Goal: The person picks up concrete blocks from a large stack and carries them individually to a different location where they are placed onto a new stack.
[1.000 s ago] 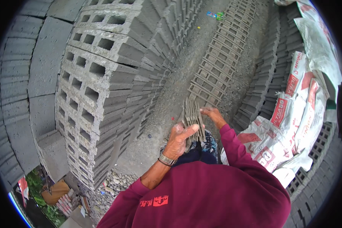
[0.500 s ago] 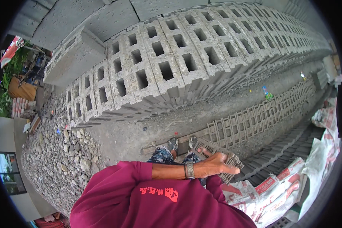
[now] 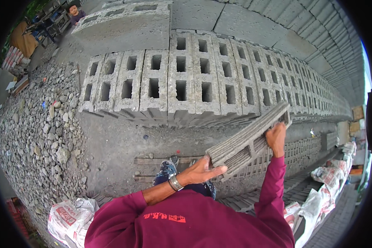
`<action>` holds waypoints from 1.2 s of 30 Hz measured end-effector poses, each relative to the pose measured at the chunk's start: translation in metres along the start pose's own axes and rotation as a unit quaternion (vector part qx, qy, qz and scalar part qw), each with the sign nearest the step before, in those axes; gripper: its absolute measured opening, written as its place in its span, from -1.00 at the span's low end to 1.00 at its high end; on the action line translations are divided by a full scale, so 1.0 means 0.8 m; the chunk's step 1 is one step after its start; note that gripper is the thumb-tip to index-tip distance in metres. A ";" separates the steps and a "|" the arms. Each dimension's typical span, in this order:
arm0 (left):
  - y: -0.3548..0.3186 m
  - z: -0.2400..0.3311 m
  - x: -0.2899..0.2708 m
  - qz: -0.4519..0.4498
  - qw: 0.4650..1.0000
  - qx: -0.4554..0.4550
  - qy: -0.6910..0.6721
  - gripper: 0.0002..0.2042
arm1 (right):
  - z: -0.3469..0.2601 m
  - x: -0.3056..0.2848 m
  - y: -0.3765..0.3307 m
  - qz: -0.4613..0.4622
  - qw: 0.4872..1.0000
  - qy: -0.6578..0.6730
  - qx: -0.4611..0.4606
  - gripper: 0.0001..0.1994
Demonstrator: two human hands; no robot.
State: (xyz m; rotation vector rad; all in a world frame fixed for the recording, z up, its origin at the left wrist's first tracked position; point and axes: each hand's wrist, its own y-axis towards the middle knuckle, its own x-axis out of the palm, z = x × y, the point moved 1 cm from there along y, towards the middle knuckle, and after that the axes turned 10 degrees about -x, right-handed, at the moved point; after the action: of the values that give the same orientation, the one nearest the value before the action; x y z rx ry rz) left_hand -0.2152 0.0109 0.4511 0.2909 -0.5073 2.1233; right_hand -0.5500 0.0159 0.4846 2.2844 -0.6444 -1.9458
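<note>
A grey concrete hollow block (image 3: 244,142), ribbed along its face, is held up in front of me and tilted, its right end higher. My left hand (image 3: 200,170), with a watch on the wrist, grips the block's lower left end, thumb along the near side. At the upper right end my right hand (image 3: 276,137) is closed on the block, its fingertips partly hidden in a hollow. Beyond the block stands a long stack of similar hollow blocks (image 3: 215,89), their openings facing up; the held block's far end overlaps the stack's near edge in view.
Loose gravel (image 3: 49,136) covers the ground at left. A row of blocks (image 3: 295,151) lies on the ground at right, near white-and-red sacks (image 3: 328,177). Wooden planks (image 3: 146,161) lie by my feet. A larger block (image 3: 124,35) rests atop the stack; a small person (image 3: 75,14) is far left.
The block has come up from beside my legs at right and swung toward the stack. My right hand, hidden before, now shows on it. The view has turned rightward.
</note>
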 end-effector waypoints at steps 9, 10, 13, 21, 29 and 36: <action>0.013 -0.069 -0.036 0.130 0.977 -0.154 0.073 -0.29 | -0.163 0.070 0.217 -0.033 0.917 -0.004 -0.397 -0.88; 0.015 -0.069 -0.040 0.121 0.979 -0.155 0.044 -0.29 | -0.177 0.077 0.226 -0.059 0.914 -0.006 -0.402 -0.89; 0.020 -0.042 -0.030 0.134 0.984 -0.113 -0.039 -0.31 | -0.211 0.092 0.251 -0.111 0.901 -0.013 -0.420 -0.90; 0.074 -0.018 -0.041 0.216 0.965 0.001 -0.147 -0.36 | -0.260 0.139 0.310 -0.139 0.888 -0.066 -0.434 -0.91; 0.093 -0.037 -0.034 0.197 0.974 0.005 -0.114 -0.46 | -0.214 0.080 0.236 0.032 0.942 0.044 -0.330 -0.57; 0.093 -0.219 -0.105 0.232 0.930 -0.249 0.138 -0.61 | -0.087 0.055 -0.070 0.185 0.894 0.407 0.012 -0.78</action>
State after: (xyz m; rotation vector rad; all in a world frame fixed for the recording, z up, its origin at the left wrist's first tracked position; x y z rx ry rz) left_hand -0.2326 -0.0077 0.2443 -0.4547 -0.9920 2.3327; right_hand -0.4636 0.0362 0.4391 2.4381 -0.8767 -0.7021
